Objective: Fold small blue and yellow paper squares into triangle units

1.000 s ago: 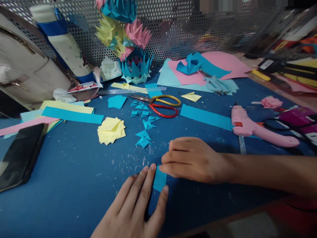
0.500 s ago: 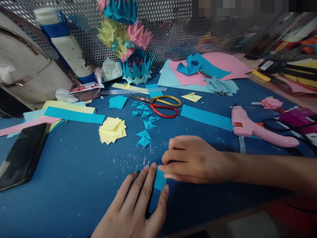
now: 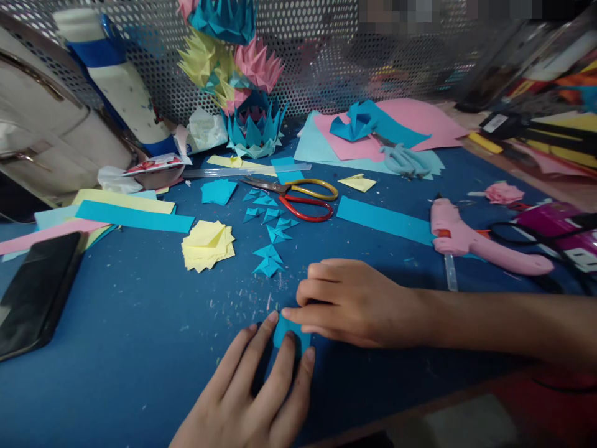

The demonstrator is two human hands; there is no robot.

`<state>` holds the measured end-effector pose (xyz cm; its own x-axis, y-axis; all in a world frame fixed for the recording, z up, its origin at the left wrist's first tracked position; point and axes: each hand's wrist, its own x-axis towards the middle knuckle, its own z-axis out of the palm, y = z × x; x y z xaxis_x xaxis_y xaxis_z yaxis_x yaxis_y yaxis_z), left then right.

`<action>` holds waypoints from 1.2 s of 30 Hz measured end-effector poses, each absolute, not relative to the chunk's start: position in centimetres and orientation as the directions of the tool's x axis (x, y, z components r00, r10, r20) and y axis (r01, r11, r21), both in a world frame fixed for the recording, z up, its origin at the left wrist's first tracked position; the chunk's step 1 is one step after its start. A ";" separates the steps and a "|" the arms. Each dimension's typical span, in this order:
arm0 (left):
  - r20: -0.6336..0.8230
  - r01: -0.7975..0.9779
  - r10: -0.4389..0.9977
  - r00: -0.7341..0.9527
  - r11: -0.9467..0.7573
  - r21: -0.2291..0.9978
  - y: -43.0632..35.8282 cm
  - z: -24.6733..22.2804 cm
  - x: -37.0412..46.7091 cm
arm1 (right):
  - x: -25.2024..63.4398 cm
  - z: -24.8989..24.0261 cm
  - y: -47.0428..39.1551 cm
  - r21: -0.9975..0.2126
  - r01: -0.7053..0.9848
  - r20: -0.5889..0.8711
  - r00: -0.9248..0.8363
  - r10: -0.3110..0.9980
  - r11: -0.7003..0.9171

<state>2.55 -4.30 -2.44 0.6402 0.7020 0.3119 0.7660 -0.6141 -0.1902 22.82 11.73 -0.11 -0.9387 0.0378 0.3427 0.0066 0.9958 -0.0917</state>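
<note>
Pressing down with spread, unclenched fingers, the left grip (image 3: 261,382) flattened a small bright-blue paper piece (image 3: 285,326) against the dark-blue desk (image 3: 140,348); the right grip (image 3: 357,305) was partly curled, its extended index finger at the paper's far edge, though whether it pinched the paper I could not tell. The paper lay near the front of the desk, between and under the fingers, which hid parts of it.

Just beyond lay pale paper scraps (image 3: 252,300), then a cluster of small folded blue paper triangles (image 3: 269,260); left of these sat a stack of pale-yellow paper pieces (image 3: 208,244); behind them were metal scissors with one yellow and one red handle (image 3: 308,216), blades apart, across the way to the back.

A flat blue paper strip (image 3: 382,219) ran to the pink glue gun (image 3: 459,233), which lay beyond the right forearm and covered part of the strip; a black phone (image 3: 40,292) took up the left side; at the back, a spiky blue paper ornament (image 3: 256,127) stood near a white-and-blue bottle (image 3: 125,93), before a perforated metal panel (image 3: 321,56).
</note>
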 end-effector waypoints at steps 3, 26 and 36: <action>0.324 0.769 0.701 0.635 -0.614 -0.179 -4.3 -2.4 2.5 | 22.9 0.7 11.8 -0.083 -0.010 0.301 -0.953 0.016 0.996; 0.341 0.759 0.686 0.643 -0.629 -0.168 -4.3 -2.3 2.4 | 21.6 1.6 10.3 -0.441 0.363 0.019 -0.910 0.413 0.821; 0.307 0.734 0.673 0.672 -0.660 -0.159 -3.9 -1.5 2.4 | 20.9 1.1 9.6 -0.426 0.387 0.068 -0.887 0.456 0.817</action>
<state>2.38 -3.92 -1.45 0.6724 0.6733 0.3074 0.7339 -0.6604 -0.1588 20.88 9.56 1.14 -0.8874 0.4560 0.0681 0.3873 0.8174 -0.4264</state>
